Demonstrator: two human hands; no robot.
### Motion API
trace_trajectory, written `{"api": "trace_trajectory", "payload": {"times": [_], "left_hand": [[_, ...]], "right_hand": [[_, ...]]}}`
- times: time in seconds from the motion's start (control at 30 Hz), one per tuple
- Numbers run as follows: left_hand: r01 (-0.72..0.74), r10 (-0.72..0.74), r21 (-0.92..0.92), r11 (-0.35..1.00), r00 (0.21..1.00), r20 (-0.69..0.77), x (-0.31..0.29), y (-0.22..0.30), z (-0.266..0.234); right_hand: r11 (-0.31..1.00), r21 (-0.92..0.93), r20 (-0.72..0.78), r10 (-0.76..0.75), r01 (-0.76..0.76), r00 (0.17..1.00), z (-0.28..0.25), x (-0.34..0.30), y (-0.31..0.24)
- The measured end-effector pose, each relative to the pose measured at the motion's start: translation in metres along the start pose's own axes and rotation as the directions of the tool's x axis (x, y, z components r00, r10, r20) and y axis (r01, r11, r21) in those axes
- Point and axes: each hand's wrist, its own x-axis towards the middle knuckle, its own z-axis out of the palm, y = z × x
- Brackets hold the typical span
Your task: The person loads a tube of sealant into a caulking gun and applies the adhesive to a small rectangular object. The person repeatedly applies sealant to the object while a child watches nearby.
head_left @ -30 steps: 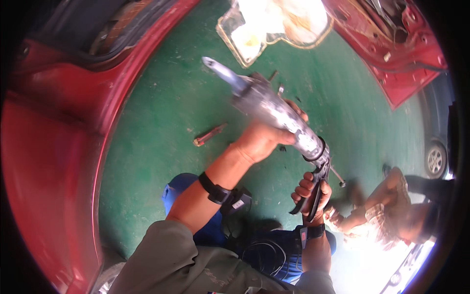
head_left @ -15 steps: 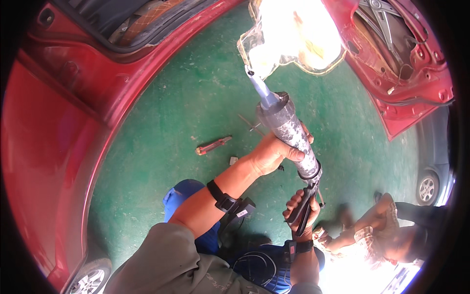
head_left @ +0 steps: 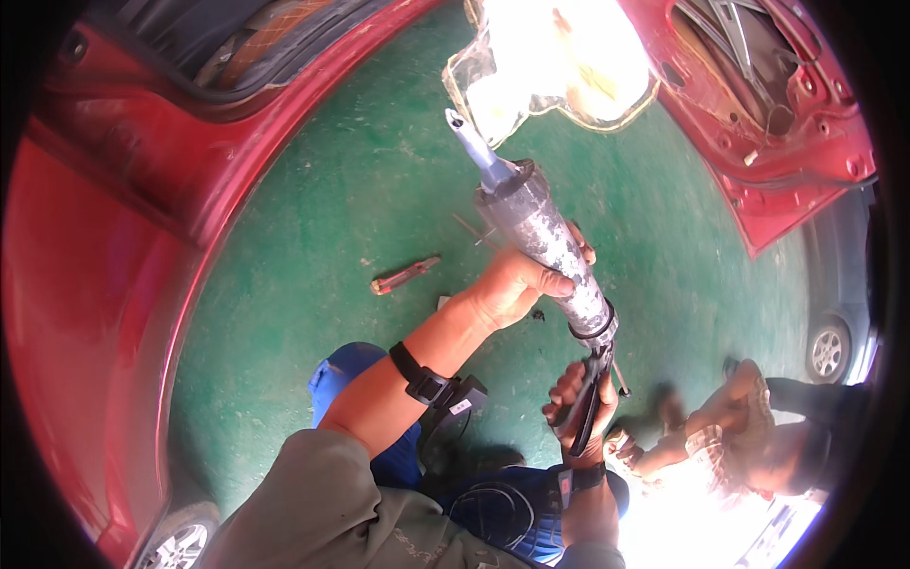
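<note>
A worn grey caulking gun (head_left: 580, 302) slants up and left in front of me, held in both hands. My left hand (head_left: 524, 284) is wrapped around its barrel. Lower down, my right hand (head_left: 580, 403) grips the dark handle and trigger. The pale tapered nozzle (head_left: 479, 156) points at the edge of a clear plastic sheet (head_left: 458, 81) with a yellowish bead along its border. Most of that sheet is washed out by glare. Whether the nozzle tip touches it I cannot tell.
On the green floor (head_left: 313, 237) lies a red utility knife (head_left: 406, 275). A red car body (head_left: 104, 284) runs along the left, and a red door with its inner panel exposed (head_left: 749, 161) stands at upper right. Another person (head_left: 711, 436) crouches at lower right, near a dark car (head_left: 839, 294).
The caulking gun and both hands have shifted slightly left and up in view. The nozzle tip, earlier overlapping the sheet's lower corner, now appears further left along its edge. Both grips stay the same.
</note>
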Motion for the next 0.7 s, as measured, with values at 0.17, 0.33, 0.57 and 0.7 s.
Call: {"api": "trace_trajectory", "payload": {"times": [0.17, 0.33, 0.57, 0.7], "left_hand": [[0.037, -0.036, -0.045, 0.998, 0.999, 0.013, 0.002, 0.001, 0.001], [0.017, -0.01, -0.116, 0.993, 0.998, 0.062, 0.003, 0.018, -0.007], [0.026, -0.019, -0.068, 0.997, 0.994, 0.104, 0.002, 0.02, -0.013], [0.021, -0.012, -0.057, 0.998, 0.987, 0.159, 0.005, 0.021, -0.008]], "right_hand": [[0.995, 0.09, 0.016, 0.05, -0.052, 0.999, 0.009, 0.004, -0.007], [0.96, 0.057, 0.155, 0.263, -0.275, 0.952, -0.002, 0.013, -0.013], [0.998, -0.054, -0.161, 0.034, -0.043, 0.986, 0.059, 0.01, 0.007], [0.966, 0.092, 0.158, 0.225, -0.241, 0.961, 0.015, 0.006, -0.005]]}}
